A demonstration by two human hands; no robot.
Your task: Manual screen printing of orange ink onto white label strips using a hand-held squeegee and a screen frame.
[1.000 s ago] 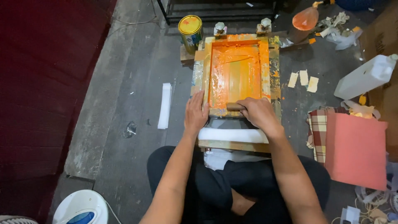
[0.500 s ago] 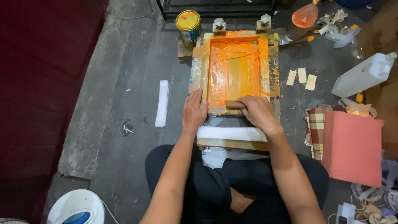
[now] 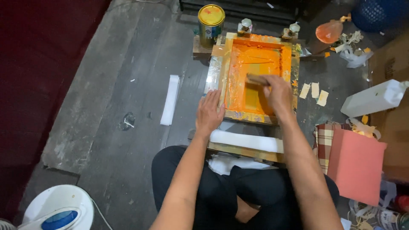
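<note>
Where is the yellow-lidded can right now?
In the head view, the yellow-lidded can stands upright at top centre, just beyond the far left corner of the orange-inked screen frame, beside two small white-topped clamps.

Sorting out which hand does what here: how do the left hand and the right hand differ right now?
The left hand lies flat and open on the near left edge of the screen frame; the right hand is closed around a wooden squeegee. The left hand sits outside the orange ink, while the right hand is over the middle of it. Both are bare and reach forward from the seated person.
</note>
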